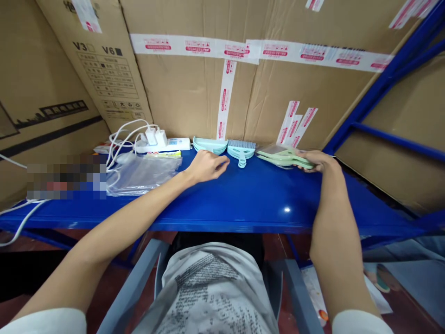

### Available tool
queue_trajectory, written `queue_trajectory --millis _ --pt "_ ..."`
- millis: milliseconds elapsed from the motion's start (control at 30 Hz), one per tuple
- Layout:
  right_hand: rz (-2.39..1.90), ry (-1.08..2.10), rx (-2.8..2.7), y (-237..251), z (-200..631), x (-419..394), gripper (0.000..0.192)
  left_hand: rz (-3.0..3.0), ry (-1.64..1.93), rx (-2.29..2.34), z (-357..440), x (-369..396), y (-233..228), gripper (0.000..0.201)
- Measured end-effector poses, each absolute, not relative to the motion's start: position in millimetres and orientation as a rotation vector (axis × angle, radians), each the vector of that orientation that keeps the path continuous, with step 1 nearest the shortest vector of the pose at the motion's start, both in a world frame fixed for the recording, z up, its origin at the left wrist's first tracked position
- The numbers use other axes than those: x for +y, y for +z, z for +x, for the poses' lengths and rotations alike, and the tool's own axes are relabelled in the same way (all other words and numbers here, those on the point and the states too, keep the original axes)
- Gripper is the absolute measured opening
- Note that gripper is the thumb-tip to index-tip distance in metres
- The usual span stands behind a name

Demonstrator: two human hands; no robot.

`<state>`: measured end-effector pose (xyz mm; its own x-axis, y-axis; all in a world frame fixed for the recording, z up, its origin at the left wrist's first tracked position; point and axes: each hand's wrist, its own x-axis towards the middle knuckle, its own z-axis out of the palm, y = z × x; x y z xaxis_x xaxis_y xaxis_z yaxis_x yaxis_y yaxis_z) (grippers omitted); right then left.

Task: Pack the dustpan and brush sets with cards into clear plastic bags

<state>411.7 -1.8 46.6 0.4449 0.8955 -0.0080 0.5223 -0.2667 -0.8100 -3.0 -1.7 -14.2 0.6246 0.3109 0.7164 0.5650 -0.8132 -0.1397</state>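
Head view: left hand (206, 167) rests on the blue table (243, 199), fingers (222, 162) loosely curled, holding nothing, tips just beside one small teal brush (241, 150). Right hand (318, 161) lies on the handles of a stack of pale green dustpans in clear wrap (281, 156); fingers closed over them. Stack of teal dustpans (209, 144) behind; count unclear. One white power strip (163, 144), clear bags (141, 171) at left.

Glossy blue metal shelf (243, 204), a light glinting off it. Smooth pale-green plastic dustpans (209, 145) and brush (241, 150) at the far edge. Far left, crinkled clear plastic bags (142, 171). Behind, matt brown cardboard boxes (187, 88), shiny tape (225, 48).
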Motion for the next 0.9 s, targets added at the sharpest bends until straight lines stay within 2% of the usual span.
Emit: queue_trajectory --millis 100,200,367,500,700,800,900 --pt "-1.897 0.613 -1.035 54 418 -7 0.024 -2.483 -1.081 -0.708 0 -5 -13 0.024" --pt "-1.721 0.464 -0.971 69 420 -16 0.023 -2.528 -1.235 -0.730 4 -9 -12 0.021" --pt "-1.325 0.352 -1.047 88 390 -20 0.016 -2.710 -1.877 -0.894 8 -9 0 0.019" --pt "-1.204 0.403 -1.319 82 349 -14 0.026 -2.675 -2.255 -0.854 -8 4 16 0.035" --pt "-1.179 0.333 -1.751 59 316 -5 0.056 -2.553 -2.174 -0.797 -27 13 25 0.050" --pt "-1.137 0.363 -1.800 54 309 -5 0.056 -2.427 -2.133 -0.778 -27 6 25 0.053" --pt "-1.100 0.394 -1.781 53 303 -7 0.053 -2.442 -2.049 -0.822 -26 2 26 0.044"
